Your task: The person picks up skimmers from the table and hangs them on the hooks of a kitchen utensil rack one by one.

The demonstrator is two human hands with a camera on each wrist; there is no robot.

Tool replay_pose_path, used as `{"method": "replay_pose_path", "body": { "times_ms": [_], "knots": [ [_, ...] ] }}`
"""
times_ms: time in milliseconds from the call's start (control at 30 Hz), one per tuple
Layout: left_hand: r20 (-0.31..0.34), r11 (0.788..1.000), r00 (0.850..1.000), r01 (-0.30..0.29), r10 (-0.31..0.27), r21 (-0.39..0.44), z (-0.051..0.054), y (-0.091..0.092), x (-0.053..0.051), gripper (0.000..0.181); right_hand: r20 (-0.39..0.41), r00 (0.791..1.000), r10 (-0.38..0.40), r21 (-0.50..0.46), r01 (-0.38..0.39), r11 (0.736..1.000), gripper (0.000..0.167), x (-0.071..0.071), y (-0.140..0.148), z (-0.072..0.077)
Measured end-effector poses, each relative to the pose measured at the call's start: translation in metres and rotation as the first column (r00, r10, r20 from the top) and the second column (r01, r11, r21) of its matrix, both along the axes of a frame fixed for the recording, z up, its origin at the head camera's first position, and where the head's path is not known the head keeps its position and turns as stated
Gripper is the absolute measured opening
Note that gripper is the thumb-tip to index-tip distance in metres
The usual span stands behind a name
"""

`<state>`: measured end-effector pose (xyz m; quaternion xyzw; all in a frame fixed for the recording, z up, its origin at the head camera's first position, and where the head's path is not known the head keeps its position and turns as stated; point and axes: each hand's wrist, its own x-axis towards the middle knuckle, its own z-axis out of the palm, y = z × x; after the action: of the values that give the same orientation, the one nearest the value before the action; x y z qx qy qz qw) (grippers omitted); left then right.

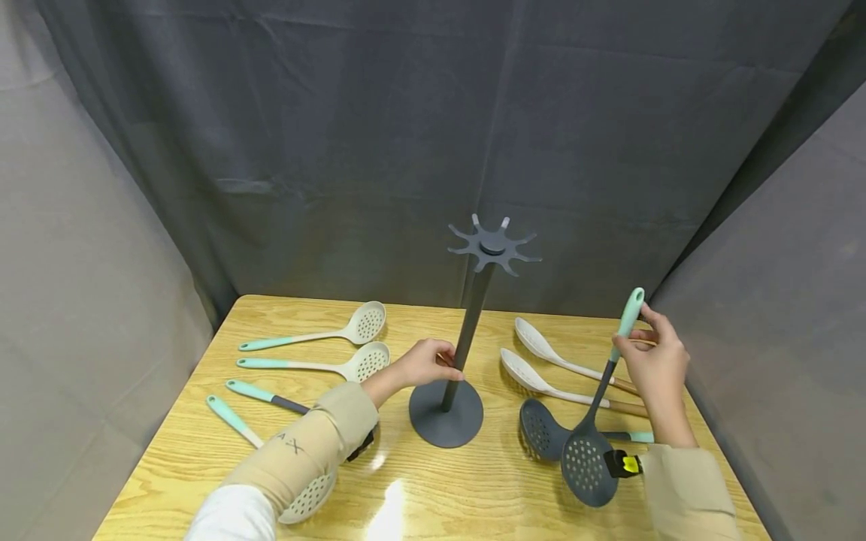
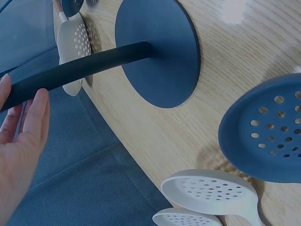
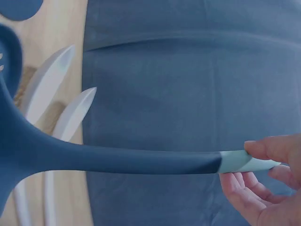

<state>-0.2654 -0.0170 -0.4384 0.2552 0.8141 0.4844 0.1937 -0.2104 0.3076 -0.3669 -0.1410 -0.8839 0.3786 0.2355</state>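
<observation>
My right hand [image 1: 656, 362] pinches the mint-green handle [image 3: 242, 161] of a dark grey skimmer [image 1: 588, 467], a slotted ladle with round holes. Its handle points up and its bowl hangs low over the right of the table. A dark utensil stand [image 1: 471, 323] rises mid-table, with a round base [image 1: 433, 421] and a star-shaped hook top [image 1: 492, 246]. My left hand [image 1: 425, 364] grips the stand's pole [image 2: 80, 68] low down, thumb and fingers on either side. The hooks carry no utensil.
Behind the held skimmer lie another dark skimmer [image 1: 539, 430] and two white ones with wooden handles [image 1: 528, 373]. On the left lie white mint-handled skimmers [image 1: 368, 321] and a dark one [image 2: 263, 129], partly under my left arm. A grey curtain [image 1: 338, 150] hangs behind the table.
</observation>
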Motion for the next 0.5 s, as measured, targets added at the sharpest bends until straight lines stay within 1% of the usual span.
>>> {"method": "replay_pose_path", "body": {
  "times_ms": [133, 300, 500],
  "knots": [
    [-0.001, 1.000, 1.000, 0.002, -0.002, 0.009, -0.001, 0.000, -0.001, 0.017, -0.048, 0.998, 0.035, 0.036, -0.033, 0.999, 0.059, -0.007, -0.009, 0.013],
    [-0.003, 1.000, 1.000, 0.000, 0.000, 0.007, 0.001, 0.000, 0.000, 0.016, -0.093, 0.992, 0.080, 0.062, -0.075, 0.995, 0.059, -0.017, -0.021, 0.030],
    [-0.005, 1.000, 1.000, -0.005, 0.005, 0.004, 0.002, -0.001, 0.000, 0.015, -0.156, 0.975, 0.161, 0.074, -0.151, 0.986, 0.059, -0.030, -0.039, 0.047]
  ]
}}
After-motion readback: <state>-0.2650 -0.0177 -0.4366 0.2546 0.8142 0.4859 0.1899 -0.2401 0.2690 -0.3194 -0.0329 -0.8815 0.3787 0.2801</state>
